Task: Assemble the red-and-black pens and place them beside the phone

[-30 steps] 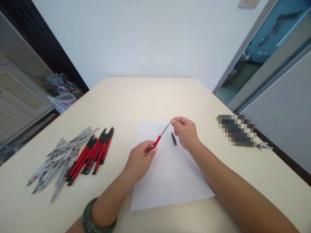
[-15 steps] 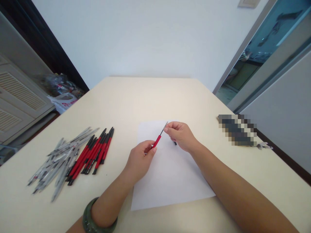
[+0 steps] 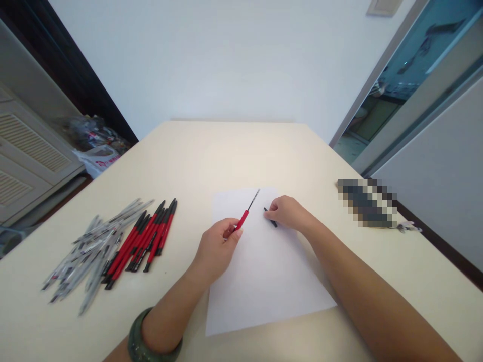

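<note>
My left hand [image 3: 222, 247] pinches the red pen barrel [image 3: 242, 220] between thumb and fingers. A thin refill [image 3: 254, 198] sticks up out of the barrel's far end, its upper part printed. My right hand [image 3: 289, 213] has its fingertips closed on a short black pen part [image 3: 270, 217] that lies slantwise on the white paper sheet [image 3: 264, 281]. Its ends show on both sides of the fingers. At the left, several red-and-black pens [image 3: 141, 241] lie together in a heap.
Beside the red pens lies a pile of clear refills or slim pens [image 3: 88, 249]. A blurred-out dark object [image 3: 366, 203] with a small charm rests near the table's right edge. Plastic bags [image 3: 100, 158] stand beyond the left edge. A white wall backs the table [image 3: 234, 156].
My right hand has left the refill's upper end and moved down and right to the black pen part on the paper. My left hand has stayed in place with the red barrel.
</note>
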The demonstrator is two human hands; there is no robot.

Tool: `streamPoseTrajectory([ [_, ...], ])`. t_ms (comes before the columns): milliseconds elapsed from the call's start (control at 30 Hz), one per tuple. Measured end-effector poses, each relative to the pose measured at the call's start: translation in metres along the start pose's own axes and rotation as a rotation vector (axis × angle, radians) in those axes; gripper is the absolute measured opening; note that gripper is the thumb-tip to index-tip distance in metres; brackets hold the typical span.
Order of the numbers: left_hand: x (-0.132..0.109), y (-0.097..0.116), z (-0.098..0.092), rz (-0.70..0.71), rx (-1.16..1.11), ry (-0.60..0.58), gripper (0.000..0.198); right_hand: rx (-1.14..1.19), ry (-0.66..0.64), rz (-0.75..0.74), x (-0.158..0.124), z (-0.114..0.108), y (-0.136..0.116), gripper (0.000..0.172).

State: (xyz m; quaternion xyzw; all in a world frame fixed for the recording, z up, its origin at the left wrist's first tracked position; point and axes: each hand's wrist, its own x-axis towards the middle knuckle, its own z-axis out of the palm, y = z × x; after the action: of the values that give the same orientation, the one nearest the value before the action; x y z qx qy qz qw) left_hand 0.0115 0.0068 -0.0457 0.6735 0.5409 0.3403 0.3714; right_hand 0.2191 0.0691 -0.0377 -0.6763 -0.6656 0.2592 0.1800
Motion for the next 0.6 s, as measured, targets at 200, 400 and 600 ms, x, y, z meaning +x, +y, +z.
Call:
streamPoseTrajectory([
  [200,-0.001,0.001,0.001,0.000,0.001,-0.005,0.020,0.704,0.208,-0.225,-0.008,-0.027,-0.017,0.022],
  [400,-0.001,0.001,0.002,-0.003,0.004,-0.005,0.021,0.898,0.223,-0.270,-0.014,-0.030,-0.030,0.018],
  [600,-0.001,0.001,0.002,0.003,0.006,-0.017,0.020,0.876,0.176,-0.267,-0.014,-0.028,-0.029,0.019],
])
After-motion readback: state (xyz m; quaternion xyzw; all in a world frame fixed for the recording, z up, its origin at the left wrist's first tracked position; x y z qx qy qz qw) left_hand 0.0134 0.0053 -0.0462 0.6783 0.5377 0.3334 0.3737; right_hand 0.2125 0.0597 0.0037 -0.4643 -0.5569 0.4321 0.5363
